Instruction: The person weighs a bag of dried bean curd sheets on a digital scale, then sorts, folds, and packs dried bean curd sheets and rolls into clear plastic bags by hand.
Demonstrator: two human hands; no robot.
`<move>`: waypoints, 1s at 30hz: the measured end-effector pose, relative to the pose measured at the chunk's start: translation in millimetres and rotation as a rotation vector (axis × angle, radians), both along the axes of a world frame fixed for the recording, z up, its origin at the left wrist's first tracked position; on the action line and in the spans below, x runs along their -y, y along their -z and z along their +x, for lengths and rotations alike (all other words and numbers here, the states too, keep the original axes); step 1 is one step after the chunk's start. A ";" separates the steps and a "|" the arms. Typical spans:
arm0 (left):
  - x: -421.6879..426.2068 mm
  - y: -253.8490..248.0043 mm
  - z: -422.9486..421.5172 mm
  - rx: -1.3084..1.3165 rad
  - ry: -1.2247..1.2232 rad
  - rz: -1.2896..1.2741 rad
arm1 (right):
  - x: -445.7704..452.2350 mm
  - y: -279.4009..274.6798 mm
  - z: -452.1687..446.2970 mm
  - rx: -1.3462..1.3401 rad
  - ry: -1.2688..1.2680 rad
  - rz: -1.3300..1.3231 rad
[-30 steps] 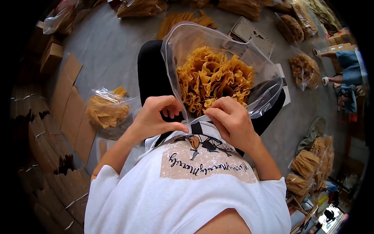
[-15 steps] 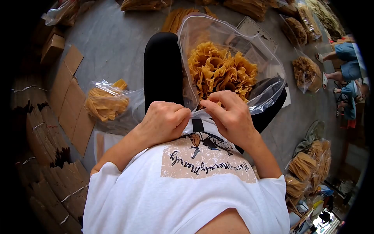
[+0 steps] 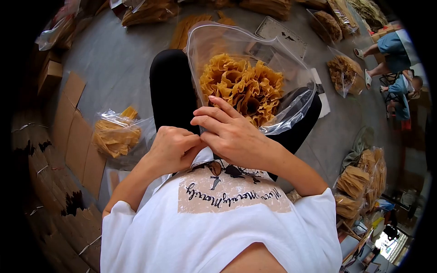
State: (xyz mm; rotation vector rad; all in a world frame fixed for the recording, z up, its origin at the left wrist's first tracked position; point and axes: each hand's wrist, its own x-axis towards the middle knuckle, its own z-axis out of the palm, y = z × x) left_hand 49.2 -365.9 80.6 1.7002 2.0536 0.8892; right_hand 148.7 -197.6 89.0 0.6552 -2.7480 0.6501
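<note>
A large clear plastic bag stands with its mouth wide between my black-clad legs. Ruffled yellow-brown sheets fill it in a bunch. My left hand is closed at the bag's near edge, its thumb and forefinger pinched together; the bag rim runs into that pinch. Right beside it, my right hand lies over the near rim with its fingers spread toward the sheets. Its thumb is hidden behind the left hand's fingertips.
A filled clear bag lies left, near flattened cardboard. Brown bundles are stacked at lower left. More bags sit on the right, where other people's legs show. A patterned board lies beyond my bag.
My right hand has moved left to meet my left hand, and its fingers have spread from a pinch. My left hand went from open to pinching at the rim. The view has shifted slightly.
</note>
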 end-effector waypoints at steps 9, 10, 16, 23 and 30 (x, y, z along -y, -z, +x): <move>8.0 10.4 1.1 0.257 -0.019 -0.042 | -6.4 10.6 1.8 0.003 0.015 0.032; 9.3 12.8 1.6 0.256 -0.016 -0.039 | -7.5 12.3 2.0 -0.017 0.007 0.067; 22.7 28.9 3.0 0.317 -0.043 0.016 | -17.8 19.1 -2.8 0.013 0.050 0.212; 29.7 36.6 3.1 0.389 -0.064 -0.078 | -39.6 30.5 -8.0 -0.129 0.151 0.384; -14.5 -4.0 -24.7 0.264 -0.105 -0.037 | -43.8 35.5 -7.2 -0.124 0.198 0.230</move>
